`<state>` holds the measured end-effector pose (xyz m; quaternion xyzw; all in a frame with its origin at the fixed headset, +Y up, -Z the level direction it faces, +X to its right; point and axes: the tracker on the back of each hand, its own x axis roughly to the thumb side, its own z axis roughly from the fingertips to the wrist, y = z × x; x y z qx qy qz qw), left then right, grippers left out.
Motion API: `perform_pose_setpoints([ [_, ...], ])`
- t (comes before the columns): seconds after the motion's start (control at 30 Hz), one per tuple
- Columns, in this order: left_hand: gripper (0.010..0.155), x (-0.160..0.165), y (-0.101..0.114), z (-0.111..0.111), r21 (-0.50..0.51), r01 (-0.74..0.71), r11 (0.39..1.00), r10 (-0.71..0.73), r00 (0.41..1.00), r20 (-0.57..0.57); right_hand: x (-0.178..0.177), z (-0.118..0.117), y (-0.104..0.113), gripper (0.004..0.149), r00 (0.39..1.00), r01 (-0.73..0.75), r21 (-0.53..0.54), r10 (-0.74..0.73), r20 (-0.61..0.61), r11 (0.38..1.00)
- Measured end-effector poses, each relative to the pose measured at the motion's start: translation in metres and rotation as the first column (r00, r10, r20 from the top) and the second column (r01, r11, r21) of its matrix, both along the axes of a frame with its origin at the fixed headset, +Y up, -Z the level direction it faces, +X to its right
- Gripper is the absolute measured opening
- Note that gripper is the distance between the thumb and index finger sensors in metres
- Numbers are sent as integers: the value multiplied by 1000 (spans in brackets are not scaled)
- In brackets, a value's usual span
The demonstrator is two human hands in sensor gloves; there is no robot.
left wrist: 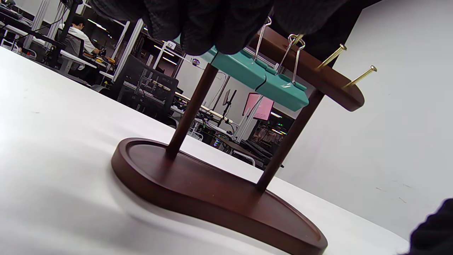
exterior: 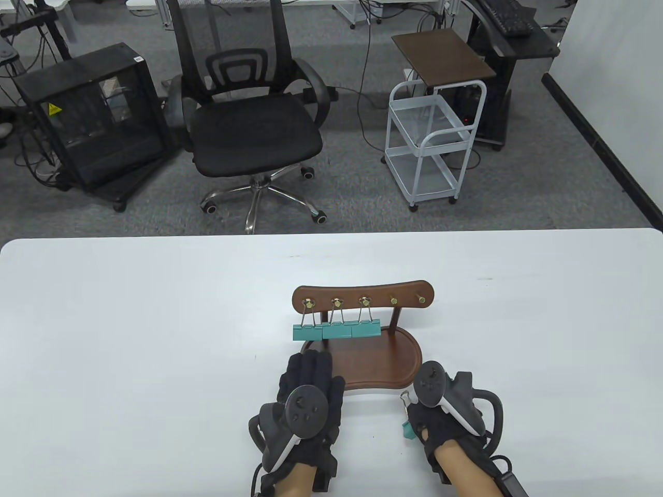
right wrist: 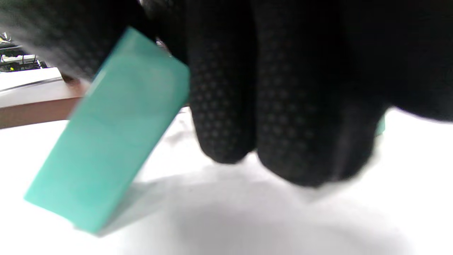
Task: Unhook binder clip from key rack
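The brown wooden key rack (exterior: pixel 362 295) stands on its oval base (exterior: pixel 383 362) at the table's middle front. Three teal binder clips (exterior: pixel 336 330) hang from its left three brass hooks; they also show in the left wrist view (left wrist: pixel 258 76). The two right hooks (left wrist: pixel 361 75) are bare. My left hand (exterior: pixel 310 365) lies with fingers stretched over the base's left front edge and holds nothing. My right hand (exterior: pixel 414 420), right of the base's front, grips another teal binder clip (exterior: pixel 407 429) low over the table. The clip fills the right wrist view (right wrist: pixel 109 141) beside my fingers (right wrist: pixel 226 106).
The white table (exterior: pixel 129 336) reaches wide to both sides of the rack. Beyond its far edge stand an office chair (exterior: pixel 254 129), a black computer case (exterior: pixel 93 114) and a white cart (exterior: pixel 430 140).
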<state>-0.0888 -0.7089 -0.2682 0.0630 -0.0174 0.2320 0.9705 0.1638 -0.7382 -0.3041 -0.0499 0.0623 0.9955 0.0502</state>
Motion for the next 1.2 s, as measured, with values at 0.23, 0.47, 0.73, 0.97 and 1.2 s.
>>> perform_pose_setpoints([
  [0.23, 61, 0, 0, 0, -1, 2, 1000, -2, 1000, 1, 2, -1, 2, 47, 998, -55, 16, 55, -6, 998],
  [0.47, 61, 0, 0, 0, 0, 5, 1000, -5, 1000, 2, 4, -1, 0, 47, 998, -57, 5, 57, -1, 998],
  [0.73, 61, 1, 0, 1, 0, 8, 1000, -8, 1000, 3, 10, 0, 3, 41, 1000, -8, 21, 8, 21, 1000],
  [0.97, 61, 0, 0, 1, 2, 5, 1000, -5, 1000, 1, 24, 3, 12, 43, 986, 158, 130, -164, 38, 979],
  [1.2, 61, 1, 1, 0, 3, 3, 1000, -3, 1000, 0, 41, 6, 23, 48, 934, 327, 313, -356, 39, 892],
])
